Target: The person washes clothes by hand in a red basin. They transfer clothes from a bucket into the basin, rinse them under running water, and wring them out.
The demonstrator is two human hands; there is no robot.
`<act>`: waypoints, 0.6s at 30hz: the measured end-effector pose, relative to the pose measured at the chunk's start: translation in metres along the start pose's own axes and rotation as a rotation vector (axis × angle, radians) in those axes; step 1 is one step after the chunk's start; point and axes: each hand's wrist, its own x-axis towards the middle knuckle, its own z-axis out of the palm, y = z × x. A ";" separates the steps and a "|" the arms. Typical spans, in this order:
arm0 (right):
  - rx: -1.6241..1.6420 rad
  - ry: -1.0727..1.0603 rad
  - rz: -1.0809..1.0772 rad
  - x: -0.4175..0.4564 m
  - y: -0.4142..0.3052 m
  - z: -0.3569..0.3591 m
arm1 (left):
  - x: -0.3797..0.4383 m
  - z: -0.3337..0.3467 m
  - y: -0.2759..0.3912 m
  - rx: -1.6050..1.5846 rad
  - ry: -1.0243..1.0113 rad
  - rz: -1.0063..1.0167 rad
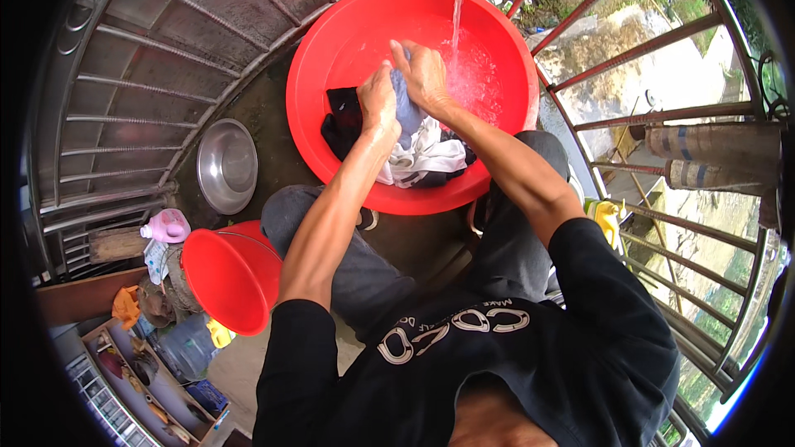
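Observation:
A wide red plastic basin [313, 53] stands in front of my knees with water in it. Over its middle, my left hand [378, 96] and my right hand [425, 74] both grip a bunched grey-blue cloth [405, 108] between them. Just below the hands lies a crumpled white garment [422, 155]. Black clothing [345, 115] rests at the basin's left side, and more dark cloth shows under the white one. To the right of my right hand, a stream of water [458, 18] falls from above and froths the surface.
A steel bowl [227, 164] sits on the floor at left, near a red bucket [227, 279] and a pink jug [168, 225]. A wooden shoe rack [143, 379] holds several shoes at lower left. Metal railings [671, 112] border the right; a yellow bottle [607, 220] stands there.

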 end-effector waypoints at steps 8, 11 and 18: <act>0.039 -0.051 -0.215 -0.027 -0.041 0.007 | 0.054 -0.049 -0.037 -0.346 -0.190 0.119; -0.053 0.034 -0.034 -0.009 -0.005 -0.008 | 0.004 0.005 0.000 -0.042 0.087 -0.130; 0.058 0.017 -0.315 -0.041 -0.033 -0.005 | 0.034 -0.033 -0.020 -0.183 -0.096 -0.187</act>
